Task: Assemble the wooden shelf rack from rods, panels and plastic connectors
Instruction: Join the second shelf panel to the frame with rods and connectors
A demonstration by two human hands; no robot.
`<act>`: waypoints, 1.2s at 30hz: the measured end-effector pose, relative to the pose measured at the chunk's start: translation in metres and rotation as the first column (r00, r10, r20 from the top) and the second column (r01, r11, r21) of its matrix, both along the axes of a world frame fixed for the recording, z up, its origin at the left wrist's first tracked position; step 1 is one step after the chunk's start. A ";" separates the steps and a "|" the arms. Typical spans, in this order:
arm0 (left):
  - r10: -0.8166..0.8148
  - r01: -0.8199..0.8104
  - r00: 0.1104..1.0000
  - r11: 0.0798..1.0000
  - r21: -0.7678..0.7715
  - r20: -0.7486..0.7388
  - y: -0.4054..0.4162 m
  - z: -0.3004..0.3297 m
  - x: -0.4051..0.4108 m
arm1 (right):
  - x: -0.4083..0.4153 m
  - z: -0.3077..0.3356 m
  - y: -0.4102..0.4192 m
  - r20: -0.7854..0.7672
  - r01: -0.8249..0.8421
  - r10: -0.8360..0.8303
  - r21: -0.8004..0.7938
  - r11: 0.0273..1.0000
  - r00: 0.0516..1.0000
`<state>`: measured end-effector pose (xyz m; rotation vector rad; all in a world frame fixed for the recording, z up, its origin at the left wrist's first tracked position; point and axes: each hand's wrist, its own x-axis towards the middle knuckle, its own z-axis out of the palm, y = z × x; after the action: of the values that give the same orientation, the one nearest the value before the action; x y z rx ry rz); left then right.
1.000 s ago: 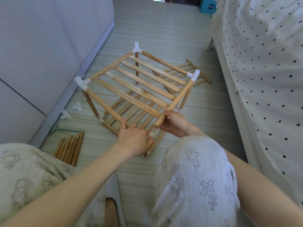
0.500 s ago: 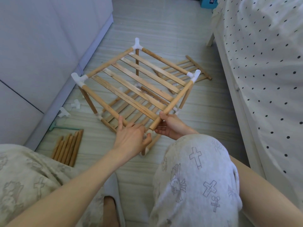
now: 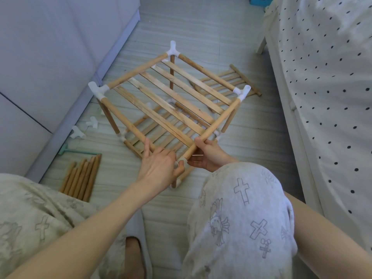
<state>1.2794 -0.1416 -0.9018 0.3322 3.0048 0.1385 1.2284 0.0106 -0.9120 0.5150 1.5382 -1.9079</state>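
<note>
Your half-built shelf rack (image 3: 171,103) stands on the floor (image 3: 251,141) in the middle of the frame, two slatted tiers joined by upright rods. The top slatted panel (image 3: 173,97) sits framed by rods, with white plastic connectors at three corners: one at the far corner (image 3: 172,50), one at the left corner (image 3: 98,91), one at the right corner (image 3: 243,93).

At the near corner, your left hand (image 3: 159,168) is curled around the joint, fingers lying over the left front rod (image 3: 128,122) and thumb pressed by a small white connector (image 3: 181,158). Your right hand (image 3: 209,156) grasps the right front rod (image 3: 215,127) near its lower end, thumb on top and fingers wrapped beneath it. The rod's tip meets that small connector, though you cannot tell whether it is fully seated.

Behind the rack, toward the upper right, a spare slatted panel (image 3: 237,81) lies flat on the floor, partly hidden by the frame. At the lower left a bundle of loose rods (image 3: 82,178) lies side by side. Just above them is a pale green tool (image 3: 66,151), and two loose white connectors (image 3: 77,133) (image 3: 93,122) rest near the grey cabinet (image 3: 50,57). A dotted bedcover (image 3: 322,77) fills the right side.
</note>
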 end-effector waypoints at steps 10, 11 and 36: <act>-0.196 0.191 0.970 0.981 0.046 0.147 -0.019 0.007 -0.018 | -0.005 -0.001 0.007 0.031 -0.089 0.086 0.083 0.993 0.996; -0.239 0.238 0.954 0.971 0.027 0.182 -0.025 0.008 -0.023 | -0.007 0.002 0.008 0.044 -0.104 0.100 0.089 0.991 0.994; -0.375 0.374 0.927 0.924 -0.075 0.000 0.069 -0.017 -0.082 | -0.028 0.000 0.079 -0.292 0.182 -0.043 0.470 0.863 0.956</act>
<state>1.1975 -0.0723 -0.9187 0.8912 2.8826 -0.0108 1.2008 0.0892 -0.9123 0.5868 2.2494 -1.7110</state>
